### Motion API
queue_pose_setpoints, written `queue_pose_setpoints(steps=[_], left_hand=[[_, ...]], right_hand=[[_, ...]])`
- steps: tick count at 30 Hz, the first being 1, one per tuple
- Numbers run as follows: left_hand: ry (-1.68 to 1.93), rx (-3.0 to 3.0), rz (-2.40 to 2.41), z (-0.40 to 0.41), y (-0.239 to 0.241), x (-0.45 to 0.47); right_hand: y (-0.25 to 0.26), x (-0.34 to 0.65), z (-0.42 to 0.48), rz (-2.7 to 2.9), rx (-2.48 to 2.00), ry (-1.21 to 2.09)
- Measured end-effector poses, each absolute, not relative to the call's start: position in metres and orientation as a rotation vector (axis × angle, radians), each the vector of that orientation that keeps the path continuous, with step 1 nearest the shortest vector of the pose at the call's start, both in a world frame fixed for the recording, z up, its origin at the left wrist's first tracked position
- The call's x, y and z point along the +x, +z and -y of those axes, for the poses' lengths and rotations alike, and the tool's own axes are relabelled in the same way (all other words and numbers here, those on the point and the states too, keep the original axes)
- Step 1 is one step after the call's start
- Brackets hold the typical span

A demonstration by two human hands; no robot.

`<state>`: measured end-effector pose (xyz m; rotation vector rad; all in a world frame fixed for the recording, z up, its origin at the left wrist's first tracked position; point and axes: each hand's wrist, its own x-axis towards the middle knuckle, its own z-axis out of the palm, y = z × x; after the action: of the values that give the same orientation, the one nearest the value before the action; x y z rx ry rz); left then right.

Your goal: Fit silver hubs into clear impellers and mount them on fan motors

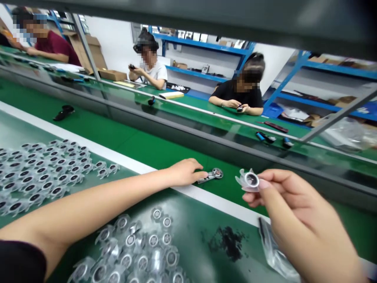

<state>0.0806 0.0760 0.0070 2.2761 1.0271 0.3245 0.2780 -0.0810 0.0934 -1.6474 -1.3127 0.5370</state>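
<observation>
My left hand (185, 173) reaches over the green belt, its fingers closed at the near end of a small grey motor-housing-like part with a round end (217, 173). Between the thumb and fingers of my right hand (303, 216) is a clear plastic fan wheel (251, 180), with curved blades and a dark ringed hub, held up above the belt. Many similar clear fan wheels (143, 262) lie in a loose pile below my left forearm. More fan wheels with dark centres (38, 171) are spread out at the left.
A clear plastic bag (275, 247) lies beside my right hand, near black smudges (231, 241) on the bench. A black part (64, 113) rests on the belt (132, 135) further left. Beyond a metal rail (176, 127), several co-workers sit handling small parts. A shelf beam crosses overhead.
</observation>
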Motion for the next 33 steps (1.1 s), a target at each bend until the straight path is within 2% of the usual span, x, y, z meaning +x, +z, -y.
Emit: queue_pose_setpoints(steps=[6, 18, 25, 33], left_hand=[[0.155, 2.197, -1.116, -0.093, 0.012, 0.141], [0.698, 1.831, -1.072, -0.001, 0.054, 0.043], [0.579, 1.93, -0.913, 0.018, 0.055, 0.041], [0.632, 2.103, -0.908, 0.016, 0.059, 0.04]], right_hand=[[0.099, 0.271, 0.083, 1.392, -1.64, 0.586], [0.083, 0.241, 0.078, 1.376, -1.4, 0.957], [0.071, 0.23, 0.076, 1.397, -1.419, 0.986], [0.072, 0.229, 0.075, 1.385, -1.483, 0.986]])
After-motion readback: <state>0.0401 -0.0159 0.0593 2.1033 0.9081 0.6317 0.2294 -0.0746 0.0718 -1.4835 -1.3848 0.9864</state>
